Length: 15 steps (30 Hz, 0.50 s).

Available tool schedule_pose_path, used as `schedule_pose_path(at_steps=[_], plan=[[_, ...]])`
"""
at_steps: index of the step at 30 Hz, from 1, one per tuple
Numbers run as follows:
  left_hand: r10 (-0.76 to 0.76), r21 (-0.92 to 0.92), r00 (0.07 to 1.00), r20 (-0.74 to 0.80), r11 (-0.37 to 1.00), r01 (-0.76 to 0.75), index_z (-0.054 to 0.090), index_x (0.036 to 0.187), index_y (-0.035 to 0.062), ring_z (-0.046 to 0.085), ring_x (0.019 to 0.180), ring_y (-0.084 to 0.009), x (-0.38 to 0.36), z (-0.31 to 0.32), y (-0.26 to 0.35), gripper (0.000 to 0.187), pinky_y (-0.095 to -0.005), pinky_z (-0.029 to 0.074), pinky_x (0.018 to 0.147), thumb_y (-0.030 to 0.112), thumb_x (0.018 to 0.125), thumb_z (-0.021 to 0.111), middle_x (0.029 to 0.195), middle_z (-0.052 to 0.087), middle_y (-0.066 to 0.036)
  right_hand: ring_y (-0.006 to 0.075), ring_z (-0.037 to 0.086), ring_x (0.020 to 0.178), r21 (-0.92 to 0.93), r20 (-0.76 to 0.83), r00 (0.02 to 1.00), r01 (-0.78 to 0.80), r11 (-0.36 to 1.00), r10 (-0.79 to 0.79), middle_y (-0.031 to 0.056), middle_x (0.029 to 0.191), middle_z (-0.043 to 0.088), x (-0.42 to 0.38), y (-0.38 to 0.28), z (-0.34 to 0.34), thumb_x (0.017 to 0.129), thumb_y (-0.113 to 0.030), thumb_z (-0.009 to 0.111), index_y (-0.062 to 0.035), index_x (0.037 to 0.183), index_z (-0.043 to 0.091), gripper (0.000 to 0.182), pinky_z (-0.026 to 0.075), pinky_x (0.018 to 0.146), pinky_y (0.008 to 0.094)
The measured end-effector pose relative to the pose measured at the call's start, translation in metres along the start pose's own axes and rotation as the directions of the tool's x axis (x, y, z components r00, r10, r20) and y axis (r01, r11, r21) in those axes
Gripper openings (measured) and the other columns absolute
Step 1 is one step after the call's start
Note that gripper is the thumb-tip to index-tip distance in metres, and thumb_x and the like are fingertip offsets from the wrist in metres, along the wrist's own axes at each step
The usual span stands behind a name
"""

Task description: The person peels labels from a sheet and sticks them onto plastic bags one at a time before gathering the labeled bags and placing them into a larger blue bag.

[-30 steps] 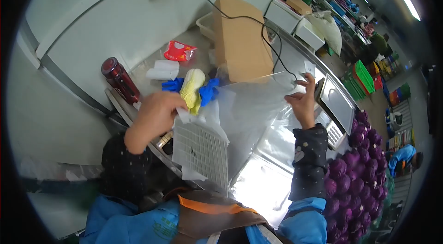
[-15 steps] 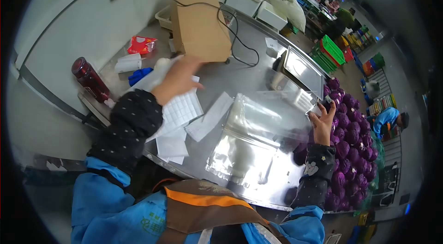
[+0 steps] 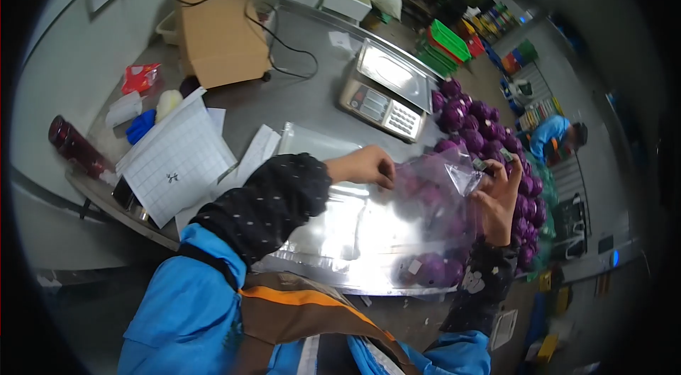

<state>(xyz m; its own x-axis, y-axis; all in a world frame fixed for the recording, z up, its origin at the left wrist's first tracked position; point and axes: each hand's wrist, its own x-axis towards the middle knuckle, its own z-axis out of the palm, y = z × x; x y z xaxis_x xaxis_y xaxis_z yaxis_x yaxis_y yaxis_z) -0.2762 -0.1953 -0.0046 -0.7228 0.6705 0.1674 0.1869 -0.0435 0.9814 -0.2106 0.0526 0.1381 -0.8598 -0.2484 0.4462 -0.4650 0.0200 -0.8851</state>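
Note:
A clear plastic bag (image 3: 433,222) is stretched between my two hands over the metal table, with purple cabbages showing through it. My right hand (image 3: 499,201) grips the bag's upper right corner between thumb and fingers; small label-like pieces sit at its fingertips. My left hand (image 3: 362,166) is closed in a pinch at the bag's left edge. Under my left forearm lies a stack of flat clear bags (image 3: 323,230). To its left, a white gridded sheet (image 3: 174,166) rests on other papers. Behind the bag stands a weighing scale (image 3: 379,107) with a keypad and metal pan.
Purple cabbages (image 3: 472,120) are heaped along the table's right side. A cardboard box (image 3: 220,35) and a black cable (image 3: 287,45) lie at the back. A dark red bottle (image 3: 78,144) stands left. Another person in blue (image 3: 550,137) is far right, near green crates (image 3: 443,45).
My left hand has moved from the papers rightward to the plastic bag, and its fingers have closed. The bag has been raised from the table. The view has turned right.

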Motion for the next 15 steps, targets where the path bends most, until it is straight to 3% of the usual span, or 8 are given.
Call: schedule_pose_path(at_steps=[3, 8, 11, 13, 15], plan=[[-0.013, 0.293, 0.996, -0.091, 0.955, 0.039, 0.066, 0.086, -0.0023, 0.063, 0.063, -0.0121, -0.016, -0.016, 0.0, 0.015, -0.0263, 0.051, 0.062, 0.012, 0.082, 0.065, 0.076, 0.067, -0.007, 0.0093, 0.056, 0.07, -0.243, -0.102, 0.994, -0.055, 0.968, 0.031, 0.0113, 0.111, 0.046, -0.015, 0.009, -0.043, 0.066, 0.014, 0.068, -0.0117, 0.137, 0.021, 0.088, 0.053, 0.064, 0.0231], [-0.284, 0.097, 0.872, -0.398, 0.932, 0.348, 0.063, 0.086, -0.0037, 0.061, 0.056, -0.0137, -0.081, -0.055, -0.002, 0.018, -0.0265, 0.05, 0.053, 0.013, 0.088, 0.057, 0.072, 0.063, -0.007, 0.0095, 0.057, 0.071, -0.359, -0.211, 0.972, -0.178, 0.916, 0.106, 0.0116, 0.111, 0.045, -0.035, 0.016, -0.081, 0.067, 0.017, 0.063, -0.0119, 0.138, 0.022, 0.087, 0.051, 0.063, 0.0214], [-0.338, -0.011, 0.827, -0.45, 0.928, 0.373, 0.062, 0.085, -0.0041, 0.061, 0.053, -0.0145, -0.109, -0.07, -0.032, 0.023, -0.0269, 0.049, 0.05, 0.017, 0.091, 0.055, 0.071, 0.062, -0.007, 0.011, 0.058, 0.073, -0.4, -0.24, 0.963, -0.211, 0.892, 0.12, 0.012, 0.112, 0.045, -0.048, 0.019, -0.099, 0.067, 0.016, 0.062, -0.0119, 0.138, 0.022, 0.087, 0.05, 0.066, 0.0218], [-0.32, -0.123, 0.752, -0.576, 0.944, 0.307, 0.055, 0.071, -0.0016, 0.056, 0.047, -0.013, -0.126, -0.068, -0.044, 0.035, -0.0291, 0.049, 0.047, 0.026, 0.093, 0.053, 0.06, 0.05, -0.002, 0.0129, 0.059, 0.077, -0.411, -0.243, 0.964, -0.199, 0.89, 0.103, 0.0126, 0.113, 0.046, -0.051, 0.024, -0.101, 0.066, 0.016, 0.06, -0.0118, 0.14, 0.022, 0.087, 0.049, 0.069, 0.0231], [-0.322, -0.195, 0.75, -0.578, 0.947, 0.257, 0.053, 0.068, 0.0009, 0.055, 0.049, -0.0122, -0.134, -0.06, -0.043, 0.038, -0.0291, 0.049, 0.048, 0.029, 0.093, 0.053, 0.059, 0.048, -0.001, 0.013, 0.059, 0.078, -0.418, -0.243, 0.966, -0.184, 0.889, 0.086, 0.0127, 0.113, 0.047, -0.051, 0.024, -0.101, 0.066, 0.017, 0.059, -0.0116, 0.14, 0.022, 0.087, 0.05, 0.07, 0.0232]])
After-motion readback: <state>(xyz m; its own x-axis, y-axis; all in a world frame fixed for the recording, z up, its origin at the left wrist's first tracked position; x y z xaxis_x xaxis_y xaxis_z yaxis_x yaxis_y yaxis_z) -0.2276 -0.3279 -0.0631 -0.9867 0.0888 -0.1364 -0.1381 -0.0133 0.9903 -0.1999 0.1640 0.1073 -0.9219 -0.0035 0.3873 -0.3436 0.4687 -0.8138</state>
